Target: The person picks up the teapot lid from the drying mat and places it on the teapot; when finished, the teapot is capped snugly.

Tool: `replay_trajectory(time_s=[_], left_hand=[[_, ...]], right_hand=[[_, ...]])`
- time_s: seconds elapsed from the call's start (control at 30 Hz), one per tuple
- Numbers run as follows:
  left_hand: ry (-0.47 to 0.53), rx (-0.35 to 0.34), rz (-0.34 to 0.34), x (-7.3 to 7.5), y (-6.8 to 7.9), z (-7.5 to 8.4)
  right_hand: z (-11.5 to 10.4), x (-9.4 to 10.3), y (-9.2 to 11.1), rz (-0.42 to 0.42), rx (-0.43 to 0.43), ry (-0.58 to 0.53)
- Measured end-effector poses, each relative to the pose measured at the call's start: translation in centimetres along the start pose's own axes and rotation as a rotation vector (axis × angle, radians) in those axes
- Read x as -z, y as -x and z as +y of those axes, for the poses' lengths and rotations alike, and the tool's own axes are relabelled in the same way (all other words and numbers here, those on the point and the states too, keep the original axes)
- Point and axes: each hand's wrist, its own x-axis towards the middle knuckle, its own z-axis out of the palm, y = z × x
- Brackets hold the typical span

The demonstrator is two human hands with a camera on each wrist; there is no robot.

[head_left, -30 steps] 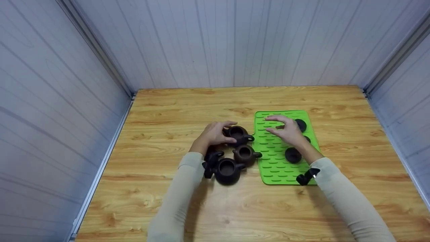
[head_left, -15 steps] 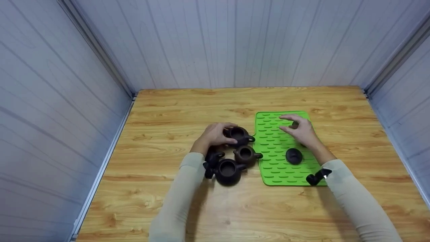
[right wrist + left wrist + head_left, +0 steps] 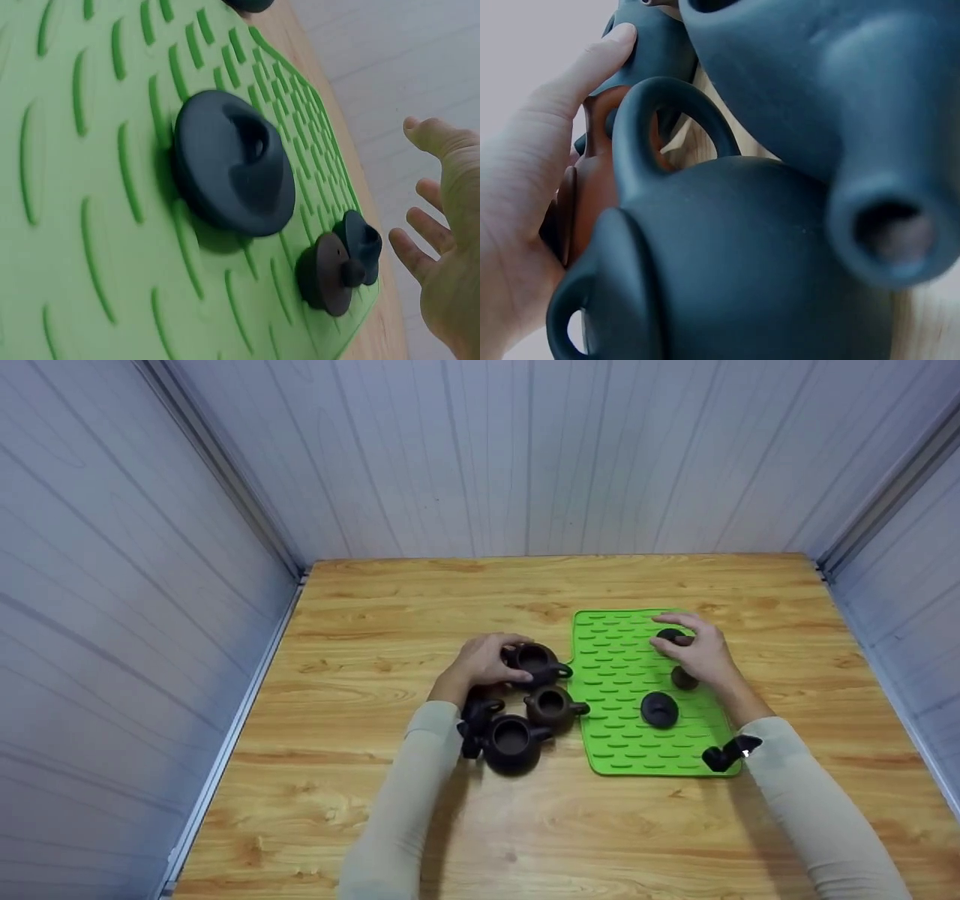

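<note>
My left hand (image 3: 484, 660) grips the farthest dark teapot (image 3: 534, 662), thumb on its near side and fingers at its far side. In the left wrist view, the thumb lies against that teapot, and a reddish-brown teapot (image 3: 596, 195) sits below the palm. A lidded dark teapot (image 3: 757, 255) stands close to the wrist. My right hand (image 3: 701, 651) hovers over the far right of the green mat (image 3: 611, 735), fingers curved apart with nothing between them. Nearest to it are a dark lid (image 3: 667, 637), partly behind the fingers, and a small brown lid (image 3: 684, 678).
A small brown teapot (image 3: 551, 707) and a lidless dark teapot (image 3: 511, 744) stand in front of the held one, close together. A larger black lid (image 3: 660, 710) lies nearer on the mat. Wooden table (image 3: 360, 660) surrounds them, with white panel walls (image 3: 480, 457) beyond.
My right hand has moved to the right across the mat, uncovering the brown lid and part of the far dark lid. The left hand and the teapots stay in place.
</note>
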Motion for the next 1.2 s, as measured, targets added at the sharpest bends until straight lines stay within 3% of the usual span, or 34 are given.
replay_trajectory(time_s=[0.53, 1.2], left_hand=[[0.056, 0.015, -0.021, 0.3, 0.1, 0.2], [0.082, 0.037, -0.035, 0.3, 0.1, 0.2]], right_hand=[[1.8, 2.5, -0.3, -0.010, -0.070, 0.009], [3.9, 0.8, 0.2, 0.005, -0.189, 0.067]])
